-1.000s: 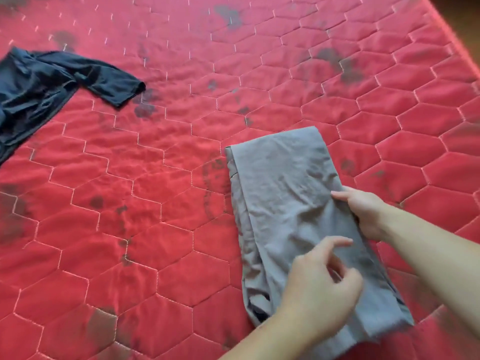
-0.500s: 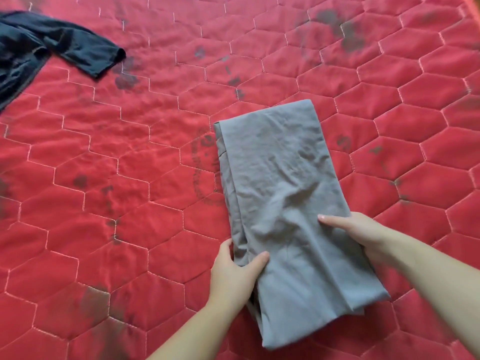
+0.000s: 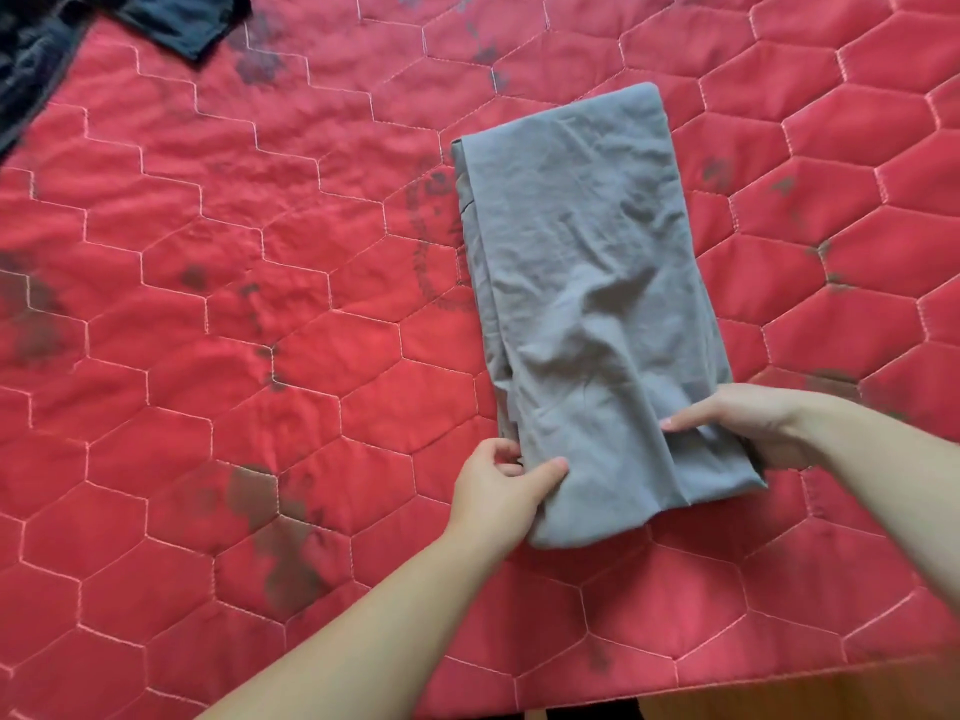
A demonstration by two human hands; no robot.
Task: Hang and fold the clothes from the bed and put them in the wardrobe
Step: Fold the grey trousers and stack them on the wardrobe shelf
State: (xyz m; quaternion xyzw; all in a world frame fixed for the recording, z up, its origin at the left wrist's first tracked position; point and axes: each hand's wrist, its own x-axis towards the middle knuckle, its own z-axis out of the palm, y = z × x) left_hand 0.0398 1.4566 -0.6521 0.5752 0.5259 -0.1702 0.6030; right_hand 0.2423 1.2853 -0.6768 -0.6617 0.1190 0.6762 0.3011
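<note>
Both hands, left (image 3: 501,485) and right (image 3: 748,423), pinch shirt (image 3: 582,283) near end; uneven lift risks folds slipping open on bed (image 3: 260,356).

I'm now pinching the grey garment's (image 3: 587,283) near left edge with my left hand (image 3: 501,485), which was hovering a second ago; my right hand (image 3: 748,423) is gripping lower down the right edge.

Both hands, left hand (image 3: 501,485) & right hand (image 3: 748,426), pinch grey garment (image 3: 582,283) on red quilt (image 3: 260,356); folded, prob. trousers.
</note>
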